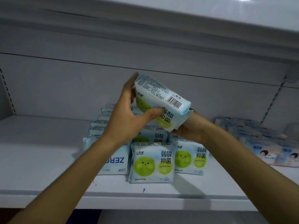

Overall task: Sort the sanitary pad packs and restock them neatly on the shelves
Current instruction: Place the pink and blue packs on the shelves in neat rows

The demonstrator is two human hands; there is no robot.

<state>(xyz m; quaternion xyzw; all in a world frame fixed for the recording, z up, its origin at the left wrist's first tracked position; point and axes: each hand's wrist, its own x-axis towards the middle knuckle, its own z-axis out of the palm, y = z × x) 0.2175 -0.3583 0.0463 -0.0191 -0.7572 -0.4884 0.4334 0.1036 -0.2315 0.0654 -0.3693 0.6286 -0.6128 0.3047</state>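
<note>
A light blue pad pack with green circles (161,101) is held tilted in the air above the shelf, barcode side up. My left hand (127,113) grips its left end, thumb across the front. My right hand (189,128) holds its lower right corner from beneath. Below them, matching green-circle packs (152,162) stand upright in rows on the white shelf (40,159). An upside-down blue "ZERO" pack (115,160) stands at the left of those rows, partly hidden by my left forearm.
Pink and blue packs (275,151) fill the shelf's right side. Another white shelf (210,21) hangs overhead. The shelf's back wall (64,86) and a slotted upright (7,91) stand behind. The shelf's front lip (145,201) runs below my arms.
</note>
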